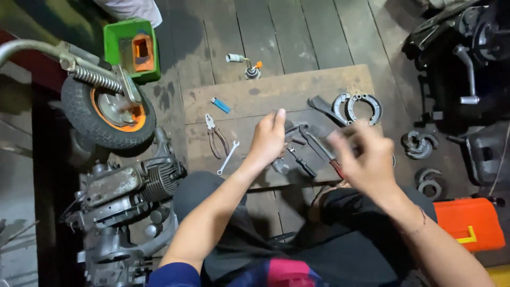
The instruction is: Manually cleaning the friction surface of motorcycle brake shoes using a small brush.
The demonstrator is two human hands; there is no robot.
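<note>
Over a wooden board [276,98] on the plank floor, head view: the left hand [268,139] hovered palm-down, fingers straight and together, gripping nothing that showed. The right hand [366,157] was blurred, fingers curled — whether it held anything, could not tell. Between and under the hands lay dark hand tools [308,149], one with a red handle. Left of them, pliers [215,135], a small spanner [228,157], a blue lighter [220,104]. Brake shoes [357,106] lay at the board's far right; an engine [127,183] and a small wheel [106,114] sat off to the left.
</note>
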